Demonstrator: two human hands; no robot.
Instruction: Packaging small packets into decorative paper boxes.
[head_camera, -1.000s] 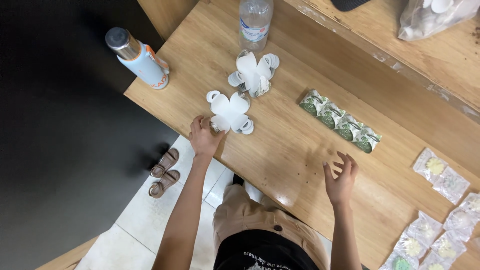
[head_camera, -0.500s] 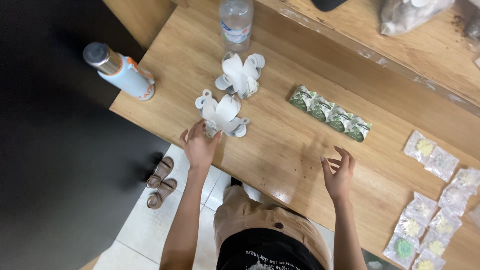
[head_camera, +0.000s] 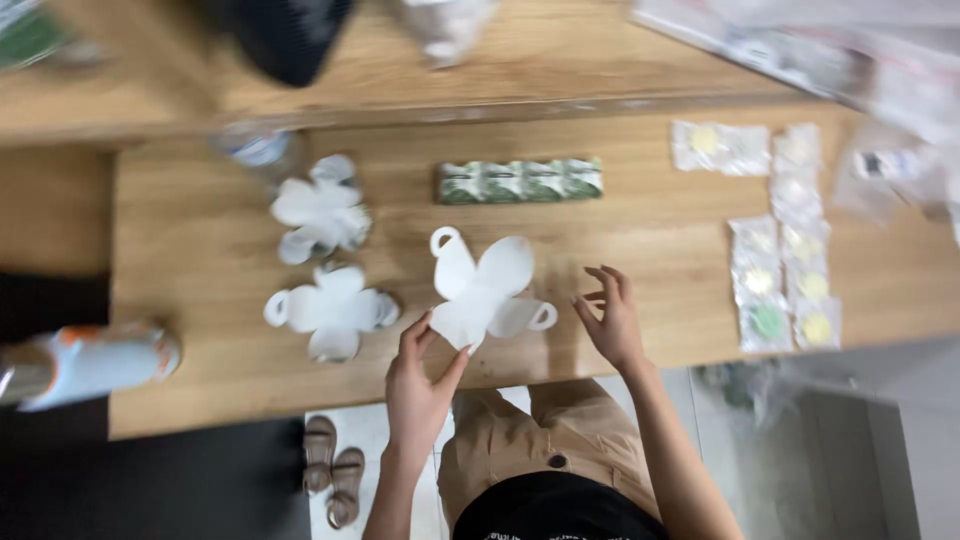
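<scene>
Left hand (head_camera: 420, 375) pinches the near petal of the white paper cutout (head_camera: 482, 290), flat at the table's (head_camera: 640, 240) near edge. Right hand (head_camera: 610, 318) hovers open just right of it. Risk: that thin petal could crease, or the cutout slide off the edge.

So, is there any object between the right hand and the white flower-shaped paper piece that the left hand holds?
Nothing visible. The right hand hovers beside the white paper piece, with only bare table between them. The left hand pinches its lower edge.
</scene>
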